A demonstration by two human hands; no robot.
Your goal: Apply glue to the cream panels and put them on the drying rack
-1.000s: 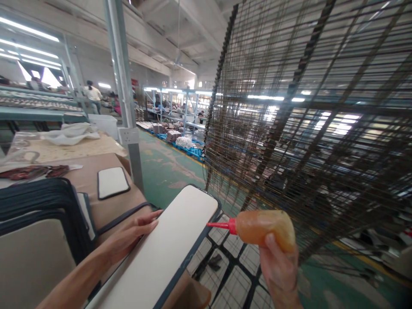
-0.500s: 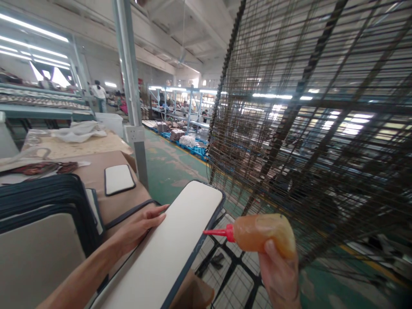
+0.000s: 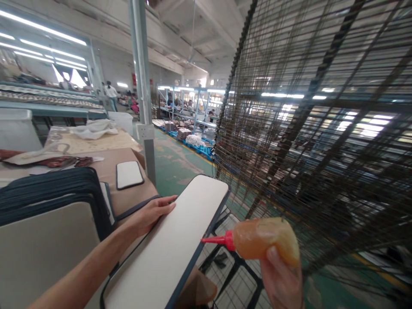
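A long white panel [image 3: 174,240] with rounded corners and a dark blue edge lies tilted in front of me. My left hand [image 3: 157,213] grips its left edge, thumb on the white face and the other fingers partly hidden. In my right hand [image 3: 278,274] is a squeeze bottle [image 3: 265,240] of amber liquid, held on its side. Its red nozzle [image 3: 217,240] points left, and the tip is at the panel's right dark edge. Whether liquid is coming out cannot be made out.
A stack of dark-edged panels [image 3: 48,206] stands at the left. Behind it a small white panel [image 3: 129,174] lies on a brown-covered table [image 3: 128,204]. Wire mesh racks [image 3: 289,128] rise on the right, close to the bottle. A grey post [image 3: 144,86] stands beyond the table.
The nozzle tip has slid slightly down along the panel's right edge, toward me. The whole view has shifted a little, and the left hand keeps its hold.
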